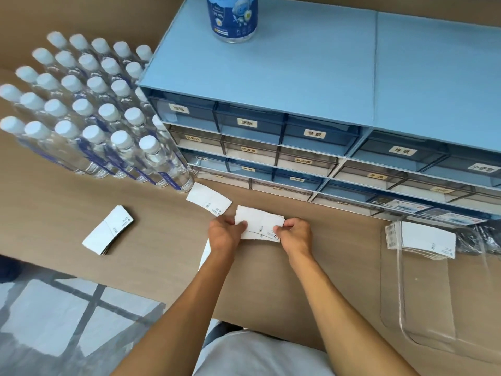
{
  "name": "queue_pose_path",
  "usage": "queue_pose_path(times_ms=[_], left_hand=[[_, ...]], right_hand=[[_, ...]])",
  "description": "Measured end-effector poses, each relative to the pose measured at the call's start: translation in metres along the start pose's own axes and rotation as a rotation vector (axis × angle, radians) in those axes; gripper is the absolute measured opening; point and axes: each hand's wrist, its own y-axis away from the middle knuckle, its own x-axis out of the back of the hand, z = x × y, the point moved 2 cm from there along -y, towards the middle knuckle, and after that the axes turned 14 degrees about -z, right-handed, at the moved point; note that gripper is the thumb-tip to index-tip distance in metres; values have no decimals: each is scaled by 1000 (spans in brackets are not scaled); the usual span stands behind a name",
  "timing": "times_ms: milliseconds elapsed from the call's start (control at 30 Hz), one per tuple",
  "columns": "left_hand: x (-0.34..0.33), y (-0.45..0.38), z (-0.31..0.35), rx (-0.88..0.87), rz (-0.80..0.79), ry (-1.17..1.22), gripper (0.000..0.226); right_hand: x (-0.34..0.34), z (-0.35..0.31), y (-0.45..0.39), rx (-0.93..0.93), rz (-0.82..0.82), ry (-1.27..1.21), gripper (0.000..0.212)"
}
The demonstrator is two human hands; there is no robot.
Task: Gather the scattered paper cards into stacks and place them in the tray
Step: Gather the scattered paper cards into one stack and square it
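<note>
My left hand (225, 232) and my right hand (295, 235) both grip a small stack of white paper cards (259, 223) just above the brown table, one hand at each end. Beyond it, a loose pair of cards (208, 198) lies flat near the drawer unit. A second stack of cards (108, 229) rests on the table at the left. One more card (205, 253) peeks out under my left wrist. The clear plastic tray (401, 302) stands at the right, with a stack of cards (427, 241) inside its far end.
A blue drawer cabinet (311, 85) with labelled drawers stands close behind the cards, a bottle (232, 17) on top. Several capped water bottles (89, 109) crowd the table's left rear. The table edge (81, 275) drops to a tiled floor at lower left.
</note>
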Motion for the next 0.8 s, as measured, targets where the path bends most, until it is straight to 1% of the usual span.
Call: queue_pose_path(times_ms=[100,233,267,333,367,433,567,667,733,767,800], left_hand=[[31,19,-26,47,72,165,24],[59,47,-64,124,191,346,22],[63,54,-74,149,201,401,23],[67,66,-90,207,204,493,24],[68,71,-97,237,209,531,24],[68,79,-106,284,234,597,24],[65,85,-110,344,281,760,13],[64,85,-105,357,288,849,20],[63,84,-102,375,285,889,20],[62,83,-100,384,283,903,21],[61,83,-100,386,273,914,22]], right_hand=[[-24,-13,5,85,-102,88,22],[-63,-32,13,230,-275,370,27],[-72,-36,16,262,-312,452,26],[-88,-41,20,309,-365,609,13],[-96,-43,22,332,-391,682,13],[-110,-43,23,356,-442,798,20],[-122,-46,27,385,-459,944,26],[-125,-51,29,397,-455,971,21],[-125,-52,30,404,-447,981,9],[-125,-51,30,401,-442,974,7],[-124,-49,30,392,-439,960,12]])
